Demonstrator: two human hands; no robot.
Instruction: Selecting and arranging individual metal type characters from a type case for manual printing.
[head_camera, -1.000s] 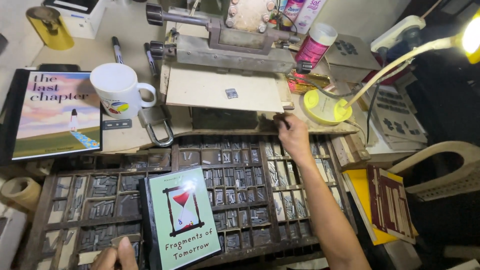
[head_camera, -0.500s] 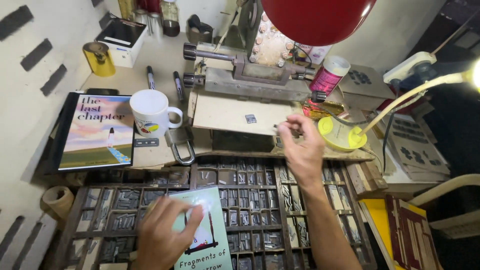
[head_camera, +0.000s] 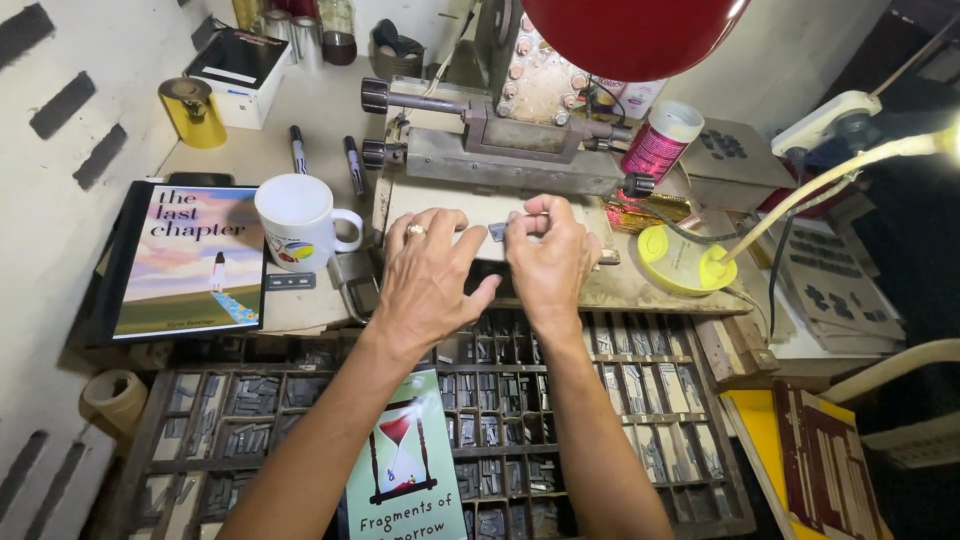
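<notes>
Both hands are brought together over the pale bed (head_camera: 560, 215) of the press (head_camera: 500, 150), where the lamp (head_camera: 630, 35) gives light. A small metal type piece (head_camera: 498, 231) is pinched between the fingertips of the right hand (head_camera: 550, 262) and is touched by the fingers of the left hand (head_camera: 428, 275), which are narrowly curled and steady it; whether the left hand grips it cannot be told. The type case (head_camera: 600, 420), kept near for reach, lies below the wrists. A pale green book (head_camera: 405, 470) with a red hourglass rests on the case. At left lies a book (head_camera: 190, 262) with a pastel sky cover, beside a white mug (head_camera: 298, 220). A pink canister (head_camera: 660, 140) stands far right; a gold tin (head_camera: 192, 110) stands far left.
</notes>
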